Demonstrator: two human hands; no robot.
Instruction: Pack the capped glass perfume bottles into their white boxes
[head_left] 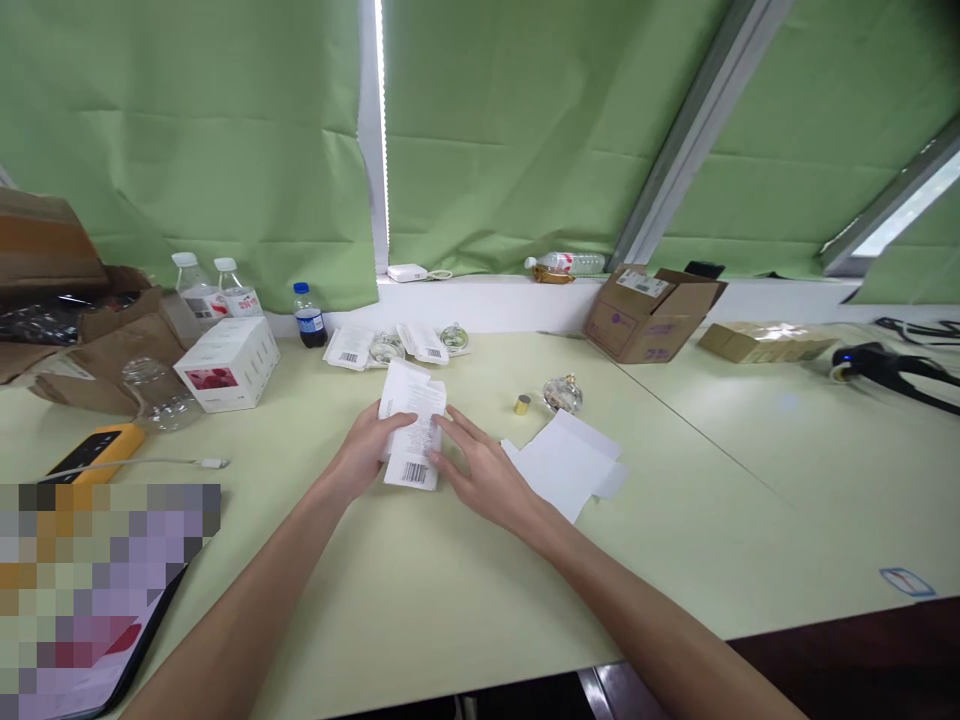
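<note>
Just left of the table's middle, my left hand (pixel 364 448) is closed around a white printed carton (pixel 414 425), its thumb pressed on the front. The carton looks flattened and has a barcode at its lower end. My right hand (pixel 480 462) grips the carton's right edge with outstretched fingers and thumb. Beside that hand lies an unfolded blank white box (pixel 566 465). Behind it are a clear glass bottle (pixel 562 394) and a small gold cap (pixel 522 404). Farther back, white printed cartons (pixel 349 346) lie beside round clear glass bottles (pixel 453 338).
At left stand a white box (pixel 229 365), an empty plastic bottle (pixel 160 395), a blue-capped bottle (pixel 309 318) and an orange device (pixel 101 452) with a white cable. A pixelated tablet-like object (pixel 90 600) lies at front left. An open cardboard box (pixel 637 318) sits at back right.
</note>
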